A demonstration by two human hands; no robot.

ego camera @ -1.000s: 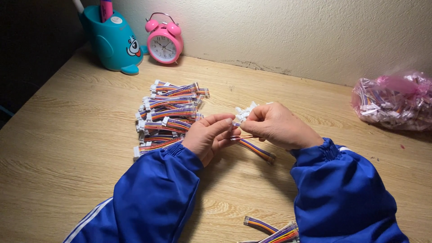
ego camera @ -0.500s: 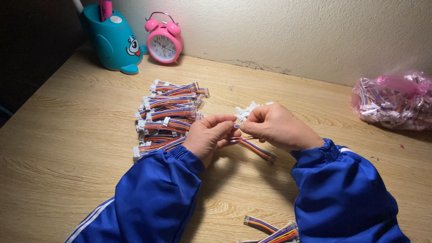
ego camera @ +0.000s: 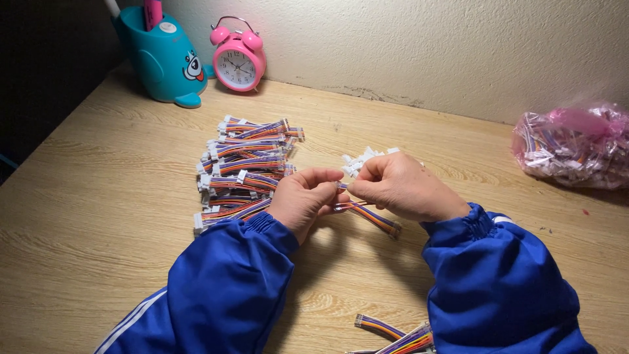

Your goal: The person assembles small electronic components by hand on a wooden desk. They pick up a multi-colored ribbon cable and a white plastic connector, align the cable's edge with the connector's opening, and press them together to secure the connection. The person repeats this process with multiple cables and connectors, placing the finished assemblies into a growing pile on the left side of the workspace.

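My left hand [ego camera: 303,200] and right hand [ego camera: 400,187] each pinch shut on one cable [ego camera: 367,213] above the surface [ego camera: 98,216], beside the cable stack [ego camera: 246,164].

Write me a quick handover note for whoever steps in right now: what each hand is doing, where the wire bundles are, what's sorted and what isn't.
Left hand: pinching one end of a short rainbow ribbon cable.
Right hand: gripping the same cable, with white connectors showing above its fingers.
Done, it appears: stack of ribbon cables laid side by side on the wooden desk, left of the hands.
Left, probably: loose cables at the near edge and a clear bag of cables at far right.
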